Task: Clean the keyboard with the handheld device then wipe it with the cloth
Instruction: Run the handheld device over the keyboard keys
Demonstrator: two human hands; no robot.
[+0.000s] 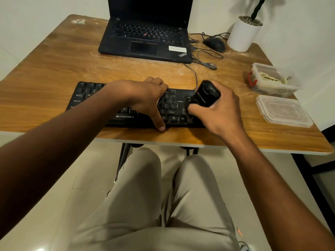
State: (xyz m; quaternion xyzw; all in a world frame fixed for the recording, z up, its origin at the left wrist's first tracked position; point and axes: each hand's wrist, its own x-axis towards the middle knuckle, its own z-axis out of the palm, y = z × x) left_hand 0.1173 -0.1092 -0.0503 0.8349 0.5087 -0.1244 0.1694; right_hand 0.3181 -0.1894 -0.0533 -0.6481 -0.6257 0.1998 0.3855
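A black keyboard (87, 98) lies near the front edge of the wooden table (54, 69). My left hand (145, 98) rests flat across its middle, fingers over the far edge and thumb on the near edge, holding it steady. My right hand (221, 113) is wrapped around a black handheld device (206, 95), whose lower end points down onto the keys at the keyboard's right end. A pale cloth (270, 80) sits in an open clear plastic box (261, 68) at the right side of the table.
A black laptop (148, 38) stands open at the back. A black mouse (214, 43) with loose cables and a white plant pot (243, 35) are at the back right. The box's clear lid (284, 111) lies near the right edge.
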